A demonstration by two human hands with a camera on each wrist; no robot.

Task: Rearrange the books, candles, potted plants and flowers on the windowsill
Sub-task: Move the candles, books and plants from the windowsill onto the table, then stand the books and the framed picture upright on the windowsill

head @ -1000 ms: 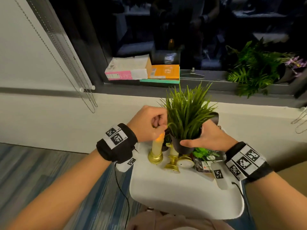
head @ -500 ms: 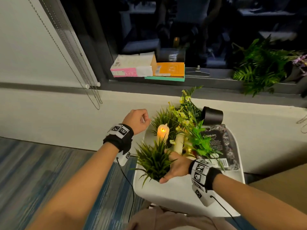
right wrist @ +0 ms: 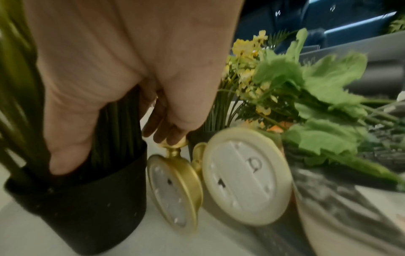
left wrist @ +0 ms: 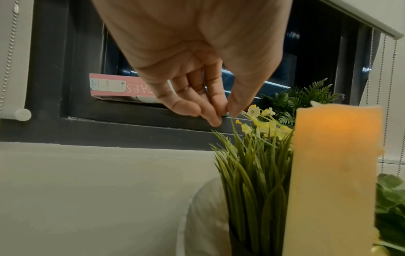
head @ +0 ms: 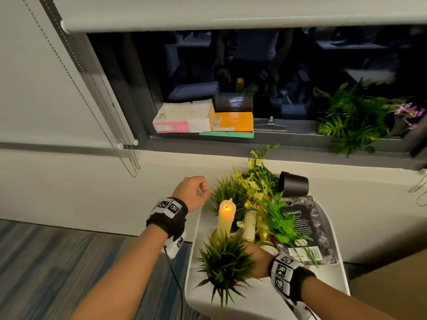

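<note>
Head view: windowsill [head: 300,140] holds the stacked books [head: 203,121] & fern [head: 351,118]; white chair [head: 254,296] w/ remaining items acts as staging spot. Right hand [head: 256,257] grips grass pot [right wrist: 87,199], thumb hooked inside rim, prob. to steady it. Lit candle [head: 227,215] stands behind. Left hand [left wrist: 197,69] hangs above, fingertips [left wrist: 219,110] pressed together, holding nothing.

The right hand [right wrist: 122,72] is gripping a grass plant in a black pot [right wrist: 87,204], thumb lying against the blades just above the rim. Beside the pot, two gold candle holders [right wrist: 175,192] are leaning, their round undersides facing the camera. Yellow flowers [right wrist: 245,72] and broad green leaves [right wrist: 324,104] are lying over a dark book [right wrist: 342,207].
</note>
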